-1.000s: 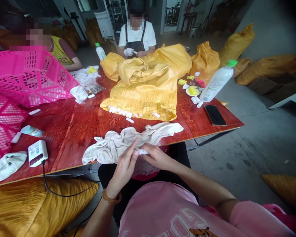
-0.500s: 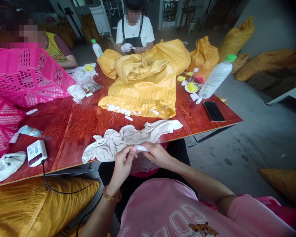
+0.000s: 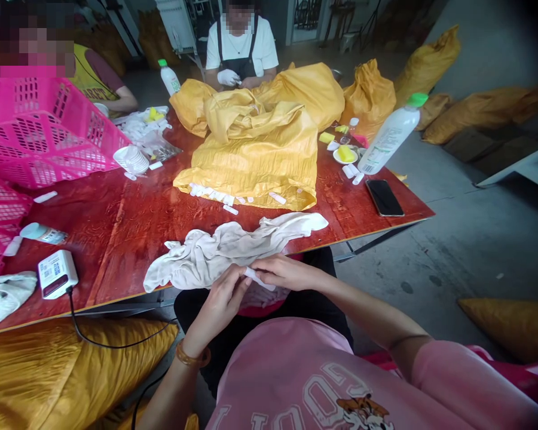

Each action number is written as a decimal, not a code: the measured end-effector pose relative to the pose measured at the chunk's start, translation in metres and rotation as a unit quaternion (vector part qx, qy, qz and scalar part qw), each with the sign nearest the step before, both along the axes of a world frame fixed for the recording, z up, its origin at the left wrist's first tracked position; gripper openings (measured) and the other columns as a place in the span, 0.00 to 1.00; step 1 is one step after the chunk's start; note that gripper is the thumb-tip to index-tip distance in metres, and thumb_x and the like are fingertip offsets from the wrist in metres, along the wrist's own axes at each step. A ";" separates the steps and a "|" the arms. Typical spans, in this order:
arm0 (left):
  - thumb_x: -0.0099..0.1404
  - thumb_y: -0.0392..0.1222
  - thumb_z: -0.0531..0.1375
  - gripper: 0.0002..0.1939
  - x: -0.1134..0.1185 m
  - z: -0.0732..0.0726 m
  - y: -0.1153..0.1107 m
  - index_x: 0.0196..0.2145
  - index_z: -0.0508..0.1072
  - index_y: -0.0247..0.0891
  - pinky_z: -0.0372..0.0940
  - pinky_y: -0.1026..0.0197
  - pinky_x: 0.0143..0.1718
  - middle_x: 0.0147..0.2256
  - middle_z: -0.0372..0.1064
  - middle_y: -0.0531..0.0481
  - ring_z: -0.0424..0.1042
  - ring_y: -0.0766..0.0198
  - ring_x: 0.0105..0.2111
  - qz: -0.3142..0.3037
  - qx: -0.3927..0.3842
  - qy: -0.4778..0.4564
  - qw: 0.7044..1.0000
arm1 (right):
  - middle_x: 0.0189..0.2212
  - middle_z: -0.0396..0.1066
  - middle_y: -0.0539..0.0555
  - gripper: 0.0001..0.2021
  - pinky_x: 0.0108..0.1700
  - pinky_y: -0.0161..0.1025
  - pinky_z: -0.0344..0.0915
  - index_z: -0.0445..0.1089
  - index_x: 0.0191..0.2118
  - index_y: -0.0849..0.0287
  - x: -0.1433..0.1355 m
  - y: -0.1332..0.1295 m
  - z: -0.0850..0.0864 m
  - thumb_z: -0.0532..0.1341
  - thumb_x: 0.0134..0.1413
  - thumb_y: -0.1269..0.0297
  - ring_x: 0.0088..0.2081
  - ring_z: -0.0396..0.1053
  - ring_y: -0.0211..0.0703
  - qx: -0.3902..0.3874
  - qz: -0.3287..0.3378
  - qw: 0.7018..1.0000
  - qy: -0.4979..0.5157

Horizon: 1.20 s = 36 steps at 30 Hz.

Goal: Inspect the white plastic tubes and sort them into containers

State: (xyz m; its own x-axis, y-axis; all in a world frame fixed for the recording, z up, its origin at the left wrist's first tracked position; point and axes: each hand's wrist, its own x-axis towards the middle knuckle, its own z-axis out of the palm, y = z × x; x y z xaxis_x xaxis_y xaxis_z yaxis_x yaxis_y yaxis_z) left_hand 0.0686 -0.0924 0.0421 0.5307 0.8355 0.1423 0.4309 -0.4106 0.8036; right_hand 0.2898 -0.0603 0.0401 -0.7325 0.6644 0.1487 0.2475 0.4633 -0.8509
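Between my two hands, over my lap at the table's front edge, is a small flat white strip-like piece [image 3: 260,279]. My left hand [image 3: 226,294] pinches its left end between thumb and fingers. My right hand [image 3: 282,272] is closed on it from the other side, its fingers over the upper edge. A crumpled off-white cloth [image 3: 206,257] lies on the table just beyond my hands. Below them a pink container [image 3: 264,307] with pale pieces rests in my lap, mostly hidden. Similar white pieces [image 3: 213,195] spill from the mouth of a yellow woven sack [image 3: 255,161].
Pink plastic crates [image 3: 49,131] stand on the left of the red table [image 3: 130,221], near a white corded device [image 3: 57,273]. On the right are a green-capped bottle [image 3: 390,137] and a phone [image 3: 384,197]. Two people sit across the table. Full sacks [image 3: 72,370] lie on the floor.
The white piece has turned from nearly level to slanting down toward the right. My right fingers have shifted to its upper side. The whole view has moved slightly.
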 end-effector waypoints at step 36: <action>0.68 0.45 0.57 0.09 -0.023 -0.026 0.135 0.42 0.68 0.38 0.60 0.65 0.30 0.27 0.66 0.55 0.65 0.67 0.25 0.154 0.120 0.093 0.976 | 0.50 0.68 0.75 0.13 0.56 0.49 0.59 0.66 0.51 0.73 0.033 0.150 -0.042 0.51 0.67 0.71 0.54 0.65 0.57 0.092 -0.357 0.876 -0.310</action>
State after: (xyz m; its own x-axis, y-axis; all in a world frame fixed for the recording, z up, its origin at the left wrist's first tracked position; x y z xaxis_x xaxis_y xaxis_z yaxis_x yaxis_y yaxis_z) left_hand 0.0457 0.0428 0.0164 0.2953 0.9136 0.2795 0.6928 -0.4062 0.5958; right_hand 0.3224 0.0892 -0.0016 -0.1172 0.9929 0.0218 0.9187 0.1167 -0.3774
